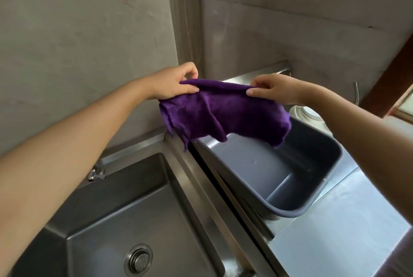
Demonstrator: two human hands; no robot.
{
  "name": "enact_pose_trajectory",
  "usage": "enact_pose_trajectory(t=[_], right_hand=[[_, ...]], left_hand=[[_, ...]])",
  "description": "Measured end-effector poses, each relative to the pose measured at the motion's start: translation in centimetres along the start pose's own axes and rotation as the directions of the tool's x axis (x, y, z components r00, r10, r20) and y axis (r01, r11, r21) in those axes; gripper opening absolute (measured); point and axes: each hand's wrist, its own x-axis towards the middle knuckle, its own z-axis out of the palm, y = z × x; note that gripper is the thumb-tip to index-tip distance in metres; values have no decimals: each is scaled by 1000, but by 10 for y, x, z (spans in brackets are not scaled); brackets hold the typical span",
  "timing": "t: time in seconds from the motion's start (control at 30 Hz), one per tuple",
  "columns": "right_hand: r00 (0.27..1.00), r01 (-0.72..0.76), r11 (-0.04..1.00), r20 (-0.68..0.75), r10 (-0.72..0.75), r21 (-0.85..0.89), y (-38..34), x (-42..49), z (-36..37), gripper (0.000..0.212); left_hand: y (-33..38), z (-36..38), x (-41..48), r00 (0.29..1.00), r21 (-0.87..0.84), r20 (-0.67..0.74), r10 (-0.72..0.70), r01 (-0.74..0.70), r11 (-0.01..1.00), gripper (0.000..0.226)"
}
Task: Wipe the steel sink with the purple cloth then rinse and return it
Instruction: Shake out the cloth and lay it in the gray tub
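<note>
Purple cloth [223, 111] hangs spread between my two hands, held up at the far side of the scene where two grey walls meet. My left hand [176, 84] pinches the cloth's upper left corner, with the thumb under it and the fingertips curled on top. My right hand [274, 89] pinches the upper right corner, with the thumb toward me and the fingers closed over the edge. The top edge runs fairly taut from one hand to the other, and the rest drapes down in soft folds.

The cloth's left part hangs above the far right corner of the steel sink [125, 198]. I cannot tell whether its lowest tip touches the rim there. Its right part hangs above the far end of a grey plastic tub [312, 207].

The sink fills the near left. It is a deep square basin with a round drain strainer [139, 258] in its floor and a small metal tap fitting [96, 173] at its far rim, beside my left forearm. The tub sits just right of the sink on a steel counter [335, 232] that runs to the near right. Beyond the tub, under my right wrist, part of a white round object [308, 113] shows, and I cannot tell what it is. A thin metal hose [357, 93] hangs against the far wall on the right.
</note>
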Motion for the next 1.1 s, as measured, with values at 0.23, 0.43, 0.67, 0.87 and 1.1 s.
enact_pose_trajectory(t=[0.23, 0.43, 0.67, 0.87, 1.1], right_hand=[[981, -97, 995, 167, 96, -1, 33, -6, -16, 12], [988, -132, 968, 111, 110, 215, 53, -7, -32, 16], [979, -150, 955, -100, 180, 255, 71, -2, -33, 8], [981, -154, 902, -43, 187, 403, 78, -9, -34, 17], [876, -181, 826, -294, 382, 534, 60, -5, -22, 23]], left_hand=[[-22, -5, 6, 992, -76, 63, -110, 115, 990, 18], [-41, 9, 9, 985, -31, 126, -116, 121, 992, 23], [-51, 19, 20, 997, 44, 23, -72, 71, 996, 22], [-50, 12, 24, 994, 202, 95, -52, 32, 979, 19], [-25, 31, 36, 951, -642, 124, -285, 296, 707, 16]])
